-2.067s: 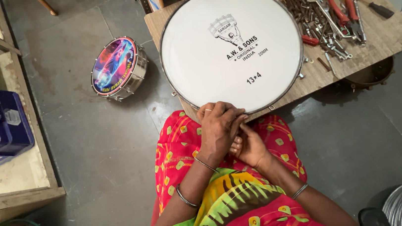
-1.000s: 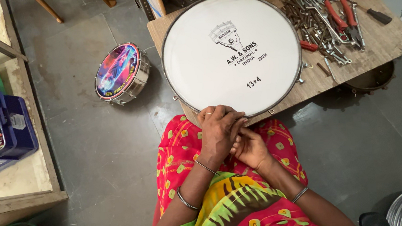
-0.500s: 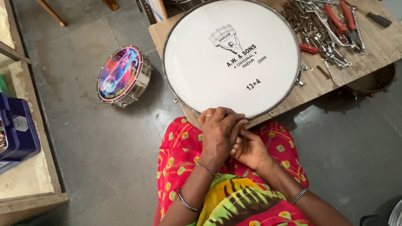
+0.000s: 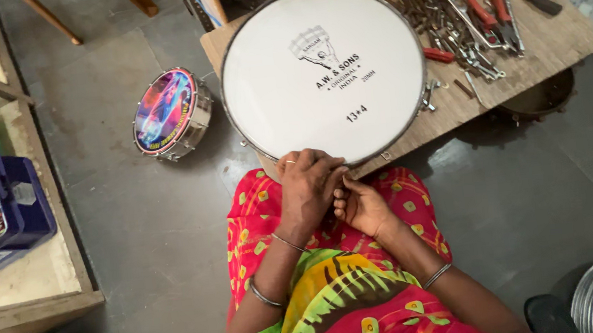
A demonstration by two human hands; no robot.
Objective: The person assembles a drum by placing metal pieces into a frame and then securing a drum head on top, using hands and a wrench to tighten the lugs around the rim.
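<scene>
Both hands, left hand [image 4: 308,191] over right hand [image 4: 361,205], pinch fingers closed on the drum [image 4: 322,76] rim at 6 o'clock; best keep the grip firm.

**Two hands drawn together, left over right**

Both forearms run up from the bottom of the view and meet just in front of the lap. The left hand [image 4: 308,191] lies palm down with its fingers curled and its knuckles uppermost, a ring on one finger and two thin metal bangles on the forearm. The right hand [image 4: 364,206] sits just beside and slightly beneath it, fingertips tucked up against the left fingers, touching them. One bangle circles the right wrist. What the fingers pinch is hidden.
</scene>
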